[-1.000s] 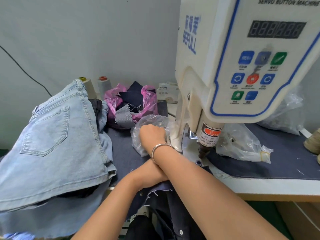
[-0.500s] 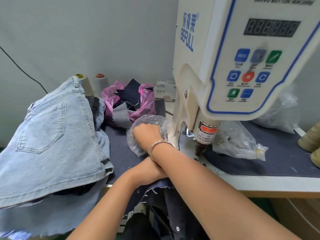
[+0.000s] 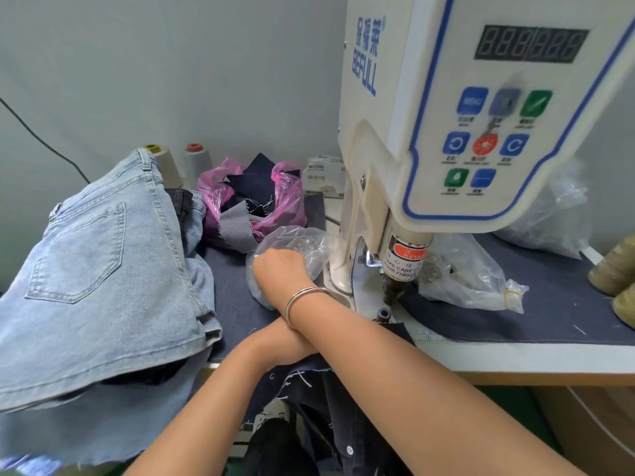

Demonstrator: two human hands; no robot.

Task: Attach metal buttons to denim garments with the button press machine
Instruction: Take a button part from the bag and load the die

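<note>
The white button press machine (image 3: 446, 132) stands on the table, its punch (image 3: 391, 297) raised above the lower die (image 3: 382, 314). My right hand (image 3: 278, 269), a bangle on its wrist, reaches left of the machine into a clear bag of metal buttons (image 3: 302, 242). Its fingers curl down inside the bag and are hidden. My right forearm crosses over my left hand (image 3: 292, 345) and hides its fingers. That hand lies on a dark denim garment (image 3: 309, 389) hanging off the table's front edge.
A pile of light blue jeans (image 3: 103, 269) fills the left side. Behind the clear bag sit a pink bag of fabric scraps (image 3: 285, 201), two thread cones (image 3: 199, 163) and a small box (image 3: 323, 176). Another clear bag (image 3: 464, 276) and more cones (image 3: 611, 269) lie right of the punch.
My right hand has stayed in the clear bag, shifting only slightly. The left arm has not moved.
</note>
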